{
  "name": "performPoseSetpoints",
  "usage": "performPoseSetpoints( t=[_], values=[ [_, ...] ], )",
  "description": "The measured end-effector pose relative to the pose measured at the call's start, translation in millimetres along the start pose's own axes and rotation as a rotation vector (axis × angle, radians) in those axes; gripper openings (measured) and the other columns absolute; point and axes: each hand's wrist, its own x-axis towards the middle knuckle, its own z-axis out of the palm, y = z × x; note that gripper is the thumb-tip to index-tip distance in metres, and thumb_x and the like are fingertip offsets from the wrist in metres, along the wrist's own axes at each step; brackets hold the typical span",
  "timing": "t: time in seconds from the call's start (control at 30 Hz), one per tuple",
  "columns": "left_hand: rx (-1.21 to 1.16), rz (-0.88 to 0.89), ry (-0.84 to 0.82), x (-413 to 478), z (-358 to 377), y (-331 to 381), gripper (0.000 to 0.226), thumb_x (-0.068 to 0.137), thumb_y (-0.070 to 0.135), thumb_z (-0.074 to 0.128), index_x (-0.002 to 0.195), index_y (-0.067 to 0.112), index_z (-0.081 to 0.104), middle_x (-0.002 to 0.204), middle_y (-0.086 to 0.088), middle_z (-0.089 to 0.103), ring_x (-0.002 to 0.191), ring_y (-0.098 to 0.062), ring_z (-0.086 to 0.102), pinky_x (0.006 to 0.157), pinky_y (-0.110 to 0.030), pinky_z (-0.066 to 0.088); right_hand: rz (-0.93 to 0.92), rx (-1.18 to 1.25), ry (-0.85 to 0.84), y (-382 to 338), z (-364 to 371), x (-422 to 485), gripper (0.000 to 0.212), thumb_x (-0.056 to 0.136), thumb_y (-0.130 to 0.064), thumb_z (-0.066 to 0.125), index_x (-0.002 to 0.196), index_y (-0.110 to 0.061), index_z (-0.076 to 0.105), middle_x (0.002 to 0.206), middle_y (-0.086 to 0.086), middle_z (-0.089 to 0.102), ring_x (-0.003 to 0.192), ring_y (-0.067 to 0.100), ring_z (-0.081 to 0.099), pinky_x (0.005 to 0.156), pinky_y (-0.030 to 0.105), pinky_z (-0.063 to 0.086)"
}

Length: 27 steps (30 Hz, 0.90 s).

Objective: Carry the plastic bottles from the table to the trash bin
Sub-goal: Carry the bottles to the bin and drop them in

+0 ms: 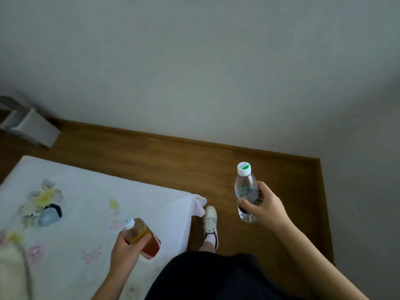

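My right hand (265,205) grips a clear plastic water bottle (245,188) with a white and green cap, held upright over the wooden floor. In my left hand (127,249) is an amber drink bottle (140,233) with a white cap and a red label, tilted over the table's near right corner. The table (91,204) wears a white cloth with a flower print. At the far left stands a white bin-like box (32,127) against the wall.
A small blue and dark object (50,215) lies on the cloth at the left. My foot in a white shoe (210,224) is on the brown floor (173,161) beside the table corner. Grey walls close off the far side and the right.
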Motion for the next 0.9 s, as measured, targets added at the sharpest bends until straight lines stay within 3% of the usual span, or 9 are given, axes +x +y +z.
performPoseSetpoints(
  t=[0.13,0.23,0.37,0.47,0.6,0.77,0.9],
  values=[
    [-0.062,-0.008,0.019,55.1,23.5,64.4,0.043,0.071,0.022,0.088,0.104,0.011,0.064,0.096,-0.006,0.070,0.093,-0.029,0.065,0.078,-0.036,0.045,-0.001,-0.061,-0.015,-17.7,-7.0,83.1,0.065,0.071,-0.049,0.079,0.125,-0.028,0.053,0.111,-0.012,0.066,0.097,0.008,0.066,0.076,0.027,0.060],
    [-0.062,0.023,-0.027,91.9,45.0,128.8,0.032,0.076,0.018,0.085,0.101,0.015,0.066,0.093,-0.004,0.071,0.094,-0.028,0.067,0.076,-0.036,0.046,0.021,-0.111,0.008,-20.2,-20.0,126.5,0.070,0.067,-0.055,0.077,0.126,-0.027,0.053,0.110,-0.014,0.065,0.093,0.006,0.067,0.073,0.026,0.061],
    [-0.045,0.096,-0.121,141.4,79.2,215.6,0.049,0.073,0.026,0.087,0.116,0.020,0.064,0.106,0.001,0.071,0.104,-0.023,0.066,0.092,-0.041,0.050,0.100,-0.117,0.048,-28.1,-45.3,177.9,0.071,0.066,-0.053,0.080,0.125,-0.025,0.053,0.108,-0.012,0.064,0.090,0.006,0.065,0.063,0.021,0.056],
    [-0.040,0.132,-0.168,170.3,102.7,278.9,0.053,0.075,0.028,0.086,0.120,0.020,0.061,0.107,0.004,0.069,0.105,-0.020,0.064,0.095,-0.040,0.048,0.144,-0.140,0.068,-31.4,-63.4,220.3,0.065,0.072,-0.042,0.081,0.126,-0.022,0.052,0.108,-0.008,0.064,0.090,0.007,0.064,0.064,0.018,0.052],
    [-0.057,0.139,-0.188,209.9,125.9,346.0,0.059,0.077,0.028,0.084,0.128,0.023,0.056,0.115,0.005,0.066,0.110,-0.017,0.060,0.099,-0.040,0.045,0.166,-0.160,0.014,-42.4,-76.3,294.8,0.064,0.073,-0.043,0.081,0.126,-0.022,0.052,0.103,-0.013,0.060,0.087,0.006,0.062,0.065,0.017,0.049],
    [-0.130,0.059,-0.059,248.1,130.1,392.4,0.059,0.077,0.024,0.084,0.129,0.020,0.057,0.114,0.004,0.065,0.109,-0.018,0.060,0.100,-0.040,0.045,0.079,-0.195,-0.141,-97.7,-79.3,412.0,0.059,0.075,-0.044,0.079,0.122,-0.024,0.051,0.109,-0.005,0.064,0.090,0.014,0.063,0.069,0.023,0.052],
    [-0.217,-0.059,0.084,261.9,105.4,391.9,0.071,0.061,0.045,0.089,0.121,0.021,0.059,0.110,0.001,0.069,0.104,-0.022,0.066,0.094,-0.042,0.052,-0.072,-0.186,-0.316,-169.5,-55.0,493.6,0.063,0.065,-0.057,0.076,0.118,-0.031,0.053,0.108,-0.009,0.068,0.095,0.013,0.067,0.074,0.027,0.052]
  ],
)
